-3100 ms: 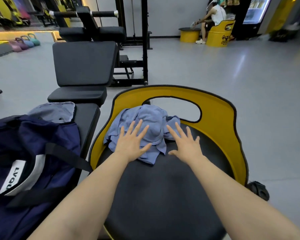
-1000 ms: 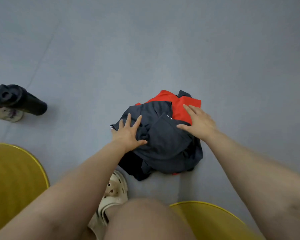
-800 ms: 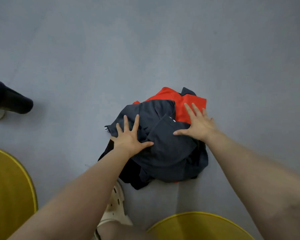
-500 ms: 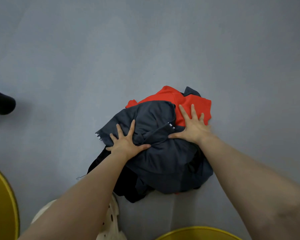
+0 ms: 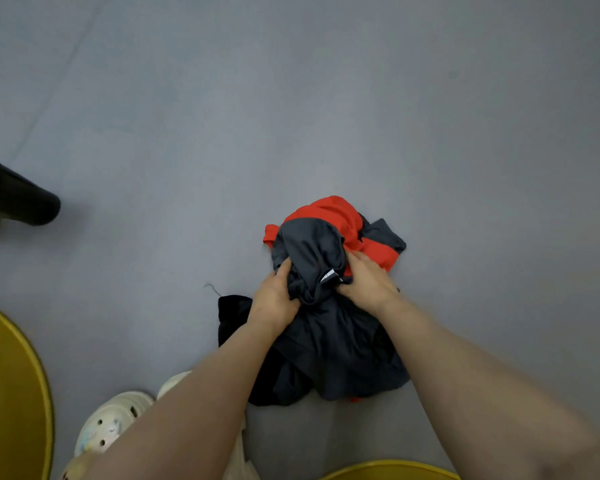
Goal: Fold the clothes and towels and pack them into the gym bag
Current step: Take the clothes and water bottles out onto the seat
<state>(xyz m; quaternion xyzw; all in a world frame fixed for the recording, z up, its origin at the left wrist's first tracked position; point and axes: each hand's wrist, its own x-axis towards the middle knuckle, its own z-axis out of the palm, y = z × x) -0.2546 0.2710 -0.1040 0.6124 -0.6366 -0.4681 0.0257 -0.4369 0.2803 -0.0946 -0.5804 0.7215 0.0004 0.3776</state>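
We see both hands, flat on pile half second ago, now clenched into cloth. Left hand grips dark grey garment at its 9 o'clock; right hand bunches same fabric at 3 o'clock, near white label. Red garment at pile's 12 o'clock. Pile on grey floor, unfolded. Gym bag out of view. Likely meaning: pick-up begins; folding not started.

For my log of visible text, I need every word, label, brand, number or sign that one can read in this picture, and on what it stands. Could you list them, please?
No text can be read.
White tag on the dark grey garment, between the left hand and right hand: too small and blurred to read.
Red garment, cream clog: no lettering visible.
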